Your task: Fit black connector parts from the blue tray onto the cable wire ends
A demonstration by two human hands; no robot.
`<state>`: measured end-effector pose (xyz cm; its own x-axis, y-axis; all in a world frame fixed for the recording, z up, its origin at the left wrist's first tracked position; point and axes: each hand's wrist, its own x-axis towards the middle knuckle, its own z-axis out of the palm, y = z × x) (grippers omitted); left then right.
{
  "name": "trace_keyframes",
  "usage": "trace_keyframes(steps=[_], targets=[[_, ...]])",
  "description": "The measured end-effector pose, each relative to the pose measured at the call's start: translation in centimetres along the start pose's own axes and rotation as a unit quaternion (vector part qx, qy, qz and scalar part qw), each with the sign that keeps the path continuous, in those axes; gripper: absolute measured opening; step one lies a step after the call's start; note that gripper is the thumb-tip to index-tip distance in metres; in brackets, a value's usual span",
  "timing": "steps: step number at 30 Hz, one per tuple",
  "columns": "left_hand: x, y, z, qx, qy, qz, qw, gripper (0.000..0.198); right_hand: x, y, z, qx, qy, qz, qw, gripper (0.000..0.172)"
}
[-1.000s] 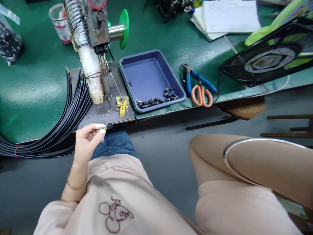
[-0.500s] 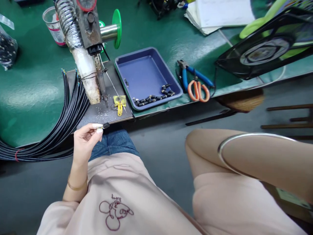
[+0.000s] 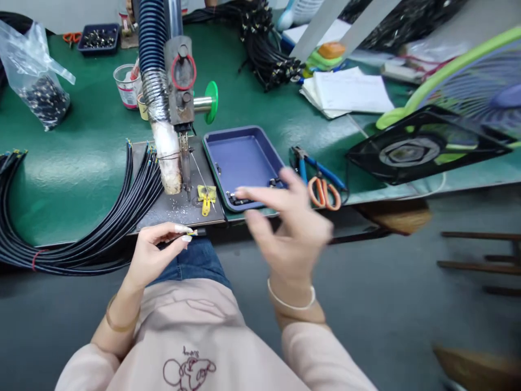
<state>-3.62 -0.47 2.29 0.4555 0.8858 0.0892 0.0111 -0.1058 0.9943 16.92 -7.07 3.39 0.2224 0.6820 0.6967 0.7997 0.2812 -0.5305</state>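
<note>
My left hand point(image 3: 157, 252) pinches a black cable end point(image 3: 198, 233) between thumb and forefinger, just off the bench's front edge. Small bare coloured wires show at its tip, beside a short black piece. Blurred by motion, my right hand point(image 3: 291, 228) has its fingers apart over the front right corner of a blue tray point(image 3: 260, 136). Small black connectors point(image 3: 238, 200) lie along that tray's front side, partly hidden by the hand. A soldering iron point(image 3: 186, 168) on a stand points down at a dark board point(image 3: 163, 214) with solder specks.
A bundle of black cables point(image 3: 101, 222) curves along the left. Blue-handled pliers point(image 3: 325, 167) and orange-handled scissors point(image 3: 323, 193) lie right of the tray. A black fan point(image 3: 411, 149) leans at the right. A yellow tool point(image 3: 206, 203) and a solder spool point(image 3: 211, 102) are near the iron.
My right hand has come into the middle of the view, reaching over the tray's corner. My left hand still pinches the cable end. The view has tilted up, showing more of the bench's back.
</note>
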Motion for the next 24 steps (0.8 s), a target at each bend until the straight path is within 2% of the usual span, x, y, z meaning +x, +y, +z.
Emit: trace_keyframes(steps=[3, 7, 9, 13, 16, 20, 24], targets=[[0.3, 0.5, 0.4, 0.05, -0.035, 0.028, 0.998, 0.005, -0.7, 1.3, 1.8, 0.002, -0.069, -0.056, 0.996, 0.024], [1.0, 0.1, 1.1, 0.02, -0.04, 0.009, 0.999, 0.007, -1.8, 2.1, 3.0, 0.006, -0.108, -0.042, 0.993, 0.024], [1.3, -0.5, 1.5, -0.014, -0.026, -0.021, 0.999, 0.007, -1.8, 1.9, 2.8, 0.015, -0.089, -0.034, 0.995, 0.021], [1.6, -1.5, 1.8, -0.061, -0.009, -0.061, 0.996, 0.011, -1.7, 1.1, 2.1, 0.082, -0.009, -0.007, 0.997, 0.017], [1.6, -1.8, 1.9, -0.065, 0.001, -0.062, 0.996, 0.013, -1.9, 0.7, 1.9, 0.119, -0.007, 0.01, 0.993, 0.019], [1.5, -1.8, 2.3, -0.062, 0.015, -0.061, 0.996, 0.016, -2.5, 0.7, 2.2, 0.078, 0.007, -0.007, 0.997, 0.02], [1.6, -1.9, 2.3, -0.061, 0.03, -0.06, 0.996, 0.019, -3.0, 1.0, 2.8, 0.099, 0.031, 0.017, 0.994, 0.031]])
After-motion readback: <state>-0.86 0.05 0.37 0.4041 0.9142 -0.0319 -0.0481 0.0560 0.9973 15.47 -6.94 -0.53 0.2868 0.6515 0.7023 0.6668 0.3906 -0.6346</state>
